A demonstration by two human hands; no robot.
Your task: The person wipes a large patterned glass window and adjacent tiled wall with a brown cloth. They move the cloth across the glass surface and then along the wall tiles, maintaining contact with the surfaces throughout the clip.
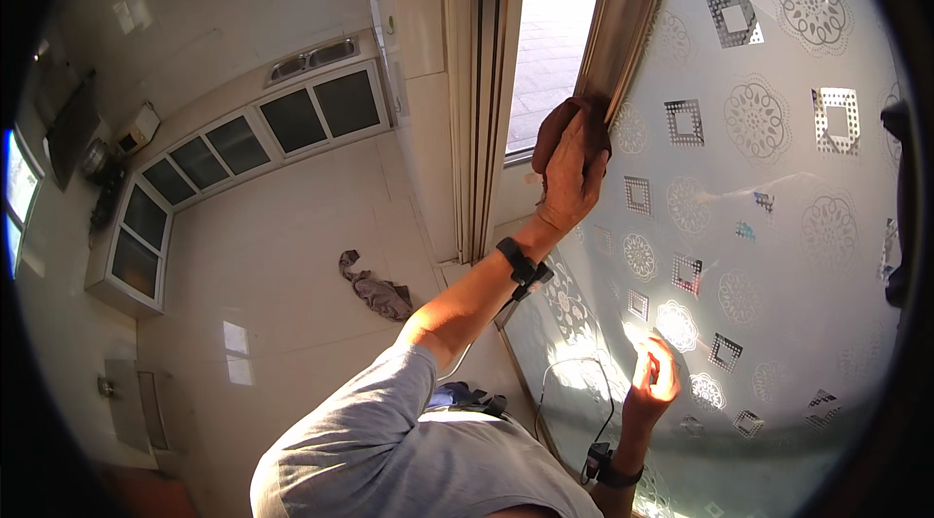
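Note:
My left hand (570, 179) is raised and holds a folded dark brown cloth (556, 135) against the bronze-coloured metal frame (620, 29) of a glass door. The frame borders a large frosted glass panel (777, 241) patterned with round flowers and squares. Lower down on the right, my right hand (653, 372) is up in bright sunlight in front of the panel, its fingers loosely bent, with nothing visible in it. Whether its fingertips touch the glass is hard to tell. Both wrists wear black straps with small devices.
A crumpled grey-brown cloth (379, 293) lies on the pale tiled floor (292, 255). Low cabinets (233, 146) with a double steel sink (312, 60) line the far wall. Outdoor paving (551, 44) shows through the narrow opening beside the frame. A thin black cable (543, 387) hangs near my body.

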